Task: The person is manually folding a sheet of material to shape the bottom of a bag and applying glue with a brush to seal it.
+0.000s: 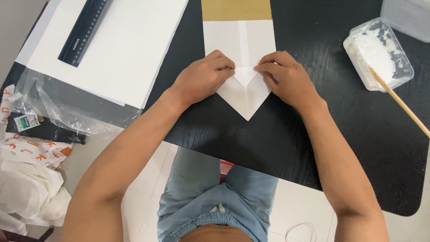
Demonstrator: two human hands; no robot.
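View: I look down from the head camera at 2 bare hands working on a black table [313, 134]
Paper [245, 96]: a white sheet folded to a point that aims at me; it lies flat mid-table, its far end running up to a tan strip [236, 10] at the top edge
Flap [245, 75]: a small triangle turned down at the centre crease, right between my fingertips
Left hand [204, 77]: palm down on the paper's left fold, fingers curled together and pressing by the flap; it clamps nothing, only pins the sheet
Right hand [286, 76]: same on the right fold, fingertips bunched at the flap's edge; I cannot tell if thumb and finger pinch the flap or just press it
Handling: I judge the paper very light, thin and limp, easy to crease or tear, and likely to slide on the smooth table
Hold: best taken by flat finger pressure along the folds, or a light pinch at an edge, never a hard squeeze
Left of the hands: a big white board [121, 49] with a black ruler [85, 29] on it, and clear plastic wrap [67, 107] at its near edge
Right of the hands: a clear tub [378, 54] of white paste with a wooden stick [398, 101] leaning out, well apart from the paper
Floor: white bags [31, 179] to my left
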